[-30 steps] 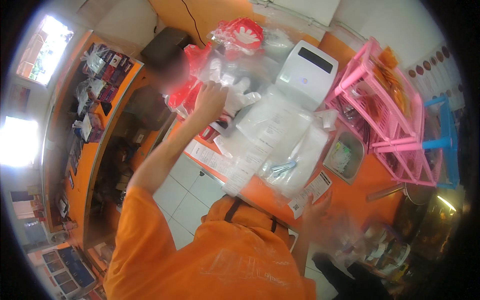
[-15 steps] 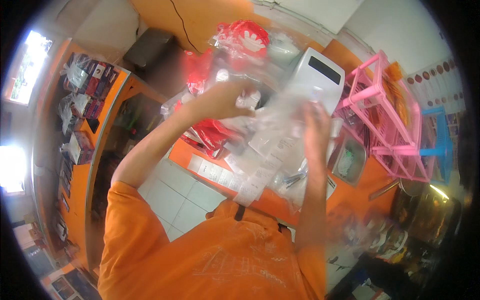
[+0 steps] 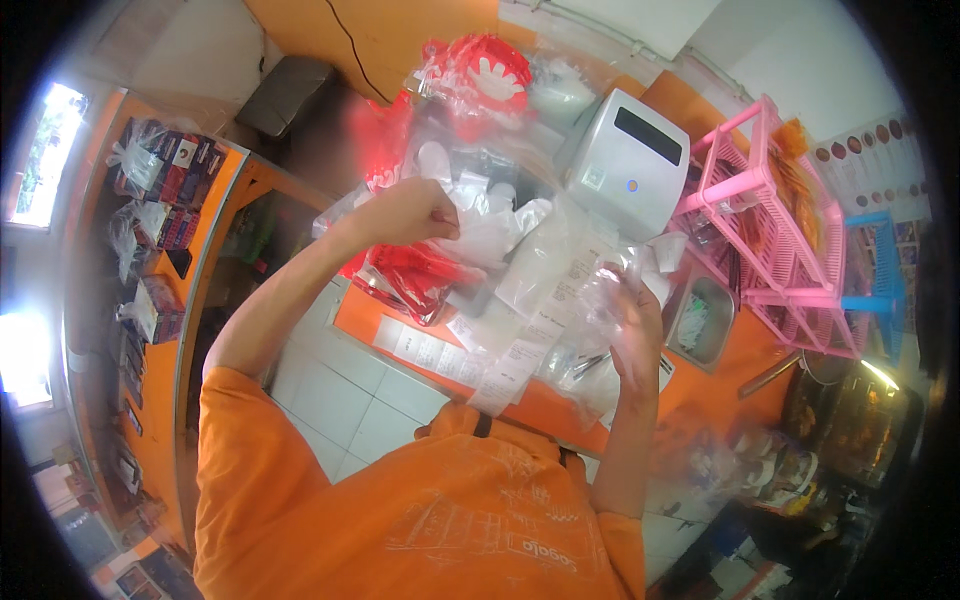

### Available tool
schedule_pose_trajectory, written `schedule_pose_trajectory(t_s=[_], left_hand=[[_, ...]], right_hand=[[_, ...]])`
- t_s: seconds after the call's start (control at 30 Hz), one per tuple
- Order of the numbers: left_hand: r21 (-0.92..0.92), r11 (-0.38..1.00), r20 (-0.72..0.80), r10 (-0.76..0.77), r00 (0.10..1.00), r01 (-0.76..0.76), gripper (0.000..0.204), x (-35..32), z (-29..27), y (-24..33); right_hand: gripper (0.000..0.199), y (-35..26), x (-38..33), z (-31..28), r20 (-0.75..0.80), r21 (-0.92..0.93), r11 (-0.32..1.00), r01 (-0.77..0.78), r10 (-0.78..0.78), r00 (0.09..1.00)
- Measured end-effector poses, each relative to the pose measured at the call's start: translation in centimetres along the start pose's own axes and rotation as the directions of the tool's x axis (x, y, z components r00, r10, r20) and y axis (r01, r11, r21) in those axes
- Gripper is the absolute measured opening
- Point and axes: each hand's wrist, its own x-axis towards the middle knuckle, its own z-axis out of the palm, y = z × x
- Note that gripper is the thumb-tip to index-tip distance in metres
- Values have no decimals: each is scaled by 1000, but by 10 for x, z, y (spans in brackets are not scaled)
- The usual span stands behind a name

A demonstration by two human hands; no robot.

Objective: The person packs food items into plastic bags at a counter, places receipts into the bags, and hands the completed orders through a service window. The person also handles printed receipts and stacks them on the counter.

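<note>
My left hand [image 3: 405,212] is raised over the orange counter [image 3: 560,405] and closed on a bundle of white and clear plastic bags [image 3: 480,225]. My right hand [image 3: 632,325] is lifted near the counter's front and grips a crumpled clear plastic bag [image 3: 607,290]. Between the two hands lie more clear bags and long white paper slips [image 3: 520,350]. Red and white printed bags [image 3: 415,275] lie under my left hand.
A white label printer [image 3: 625,160] stands at the back of the counter. A pink plastic rack [image 3: 765,215] is to the right, a small grey tray [image 3: 700,320] beside it. More red bags [image 3: 480,70] hang behind. Shelves of boxed goods [image 3: 150,200] line the left.
My left hand has pulled the plastic bags up and left. My right hand rose from the counter edge, took hold of a clear bag, and now holds it lower and further right.
</note>
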Motion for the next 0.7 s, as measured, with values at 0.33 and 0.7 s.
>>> schedule_pose_trajectory(t_s=[0.33,0.7], left_hand=[[-26,993,-364,-116,924,114,29,-12,-18,15],[-137,966,-704,-251,664,220,37,-27,-61,30]], right_hand=[[28,-24,-26,1,20,-110,993,50,-48,999],[27,-48,-38,15,221,88,911,402,-412,884]])
